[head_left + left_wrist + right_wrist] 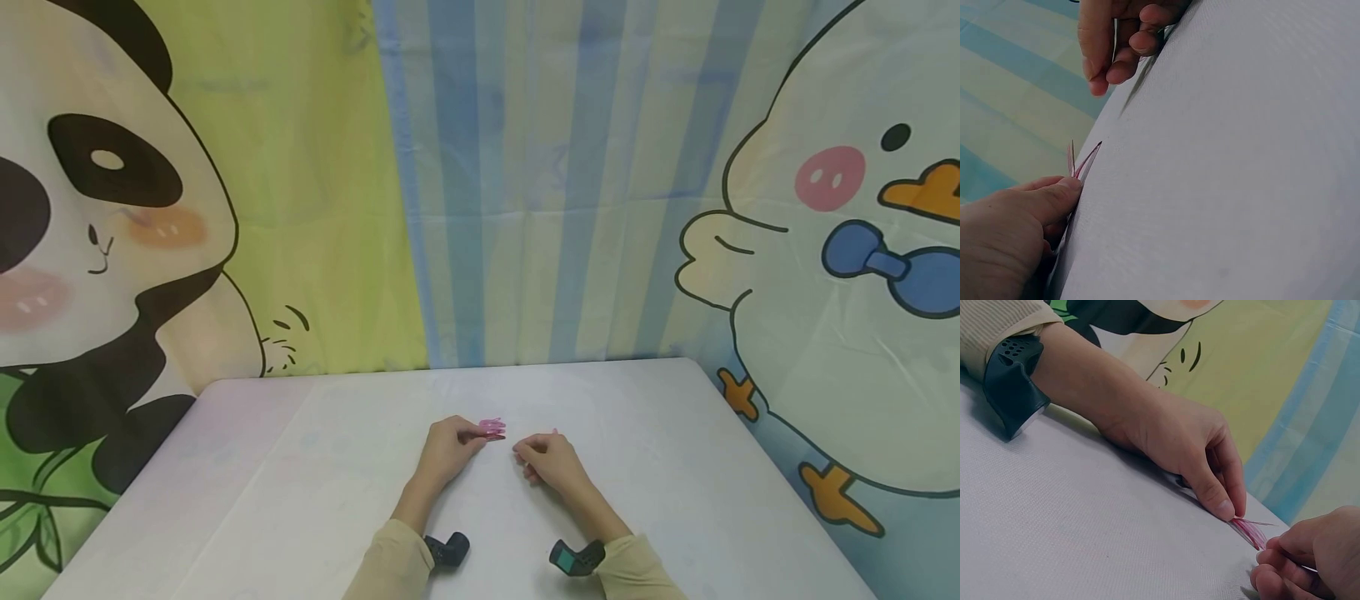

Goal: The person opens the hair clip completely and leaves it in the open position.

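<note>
My left hand [448,448] pinches a small pink and dark red piece [492,427] between thumb and fingertips, low over the white table. Thin pink strips fan out beyond the fingertips, with a darker red strip [1246,534] along the near side. From the left wrist, two narrow strips [1088,160] form a V. My right hand [551,462] hovers just to the right, its fingers loosely curled and turned toward the piece. No object shows between the right fingers [1124,67]. In the right wrist view they overlap the pink strips' ends.
The white table [360,400] spreads around both hands. A curtain [525,183] with a panda, stripes and a duck hangs behind its far edge. Dark wrist cameras [447,550] sit near both beige cuffs.
</note>
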`<state>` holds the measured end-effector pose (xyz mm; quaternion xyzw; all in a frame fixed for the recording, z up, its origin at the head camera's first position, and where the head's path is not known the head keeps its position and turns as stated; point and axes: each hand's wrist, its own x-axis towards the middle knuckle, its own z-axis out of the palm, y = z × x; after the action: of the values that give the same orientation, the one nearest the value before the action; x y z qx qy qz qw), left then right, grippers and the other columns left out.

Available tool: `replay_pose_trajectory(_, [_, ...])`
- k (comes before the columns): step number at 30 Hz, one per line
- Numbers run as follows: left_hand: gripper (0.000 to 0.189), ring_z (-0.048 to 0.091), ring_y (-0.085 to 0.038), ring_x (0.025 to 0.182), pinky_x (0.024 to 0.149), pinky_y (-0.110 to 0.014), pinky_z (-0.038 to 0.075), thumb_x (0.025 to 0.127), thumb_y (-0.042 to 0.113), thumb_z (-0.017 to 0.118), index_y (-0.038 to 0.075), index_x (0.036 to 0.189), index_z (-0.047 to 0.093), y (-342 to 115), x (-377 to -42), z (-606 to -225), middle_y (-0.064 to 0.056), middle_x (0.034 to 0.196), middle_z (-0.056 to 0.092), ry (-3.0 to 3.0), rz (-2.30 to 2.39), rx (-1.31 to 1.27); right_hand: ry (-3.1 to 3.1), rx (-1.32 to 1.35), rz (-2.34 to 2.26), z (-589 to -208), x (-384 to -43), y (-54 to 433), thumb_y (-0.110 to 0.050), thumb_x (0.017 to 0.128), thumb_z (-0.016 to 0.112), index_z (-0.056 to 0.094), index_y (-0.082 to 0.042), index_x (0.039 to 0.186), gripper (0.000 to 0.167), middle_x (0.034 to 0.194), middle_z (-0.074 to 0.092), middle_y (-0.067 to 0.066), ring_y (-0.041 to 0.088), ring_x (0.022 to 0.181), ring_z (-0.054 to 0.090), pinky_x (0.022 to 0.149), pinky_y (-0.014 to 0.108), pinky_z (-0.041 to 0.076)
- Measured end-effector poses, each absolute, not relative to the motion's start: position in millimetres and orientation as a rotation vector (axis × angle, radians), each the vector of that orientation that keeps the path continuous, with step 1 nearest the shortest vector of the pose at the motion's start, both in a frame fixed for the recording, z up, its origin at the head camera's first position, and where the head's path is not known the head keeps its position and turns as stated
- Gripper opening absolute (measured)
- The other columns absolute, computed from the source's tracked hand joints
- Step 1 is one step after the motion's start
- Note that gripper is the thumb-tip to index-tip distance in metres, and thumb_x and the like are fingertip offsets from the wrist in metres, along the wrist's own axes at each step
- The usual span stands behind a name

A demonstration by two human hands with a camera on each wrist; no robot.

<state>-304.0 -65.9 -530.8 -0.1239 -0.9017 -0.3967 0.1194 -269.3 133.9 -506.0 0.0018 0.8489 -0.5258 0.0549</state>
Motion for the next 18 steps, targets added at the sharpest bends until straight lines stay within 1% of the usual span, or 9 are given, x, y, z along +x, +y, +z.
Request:
replay_pose_trajectory(6, [0.01,0.055,-0.006,0.072,0.066,-0.023,0.046,0.08,0.017,0.075,0.018,0.089,0.075,-65.6,-302.8,-532.4,0.007,0.081,0.067,-2.619,-1.177,-0.344,2.583,0.004,-1.596,-506.5,-267.3,133.2,-0.023,0.09,0.063,0.071,-0.004,0.096,0.021,0.068,0.063,0.001,0.01,0.052,0.056,0.053,0.025,0.051])
replay_pose_trajectory(11, [0.009,0.054,-0.004,0.072,0.065,-0.022,0.045,0.081,0.019,0.075,0.019,0.09,0.074,-66.2,-300.0,-537.1,0.008,0.08,0.065,-2.626,-1.186,-0.327,2.589,0.015,-1.561,-508.5,-264.7,133.2,-0.023,0.091,0.063,0.071,-0.004,0.097,0.021,0.069,0.063,0.001,0.01,0.054,0.057,0.054,0.025,0.051])
replay_pose_trajectory(18, [0.008,0.052,-0.007,0.069,0.063,-0.022,0.044,0.083,0.021,0.073,0.018,0.091,0.074,-69.6,-300.7,-531.6,0.007,0.077,0.063,-2.541,-1.251,-0.317,2.565,-0.023,-1.602,-503.4,-266.3,132.8,-0.024,0.091,0.063,0.071,-0.005,0.099,0.022,0.073,0.065,0.002,0.01,0.057,0.058,0.057,0.025,0.052])
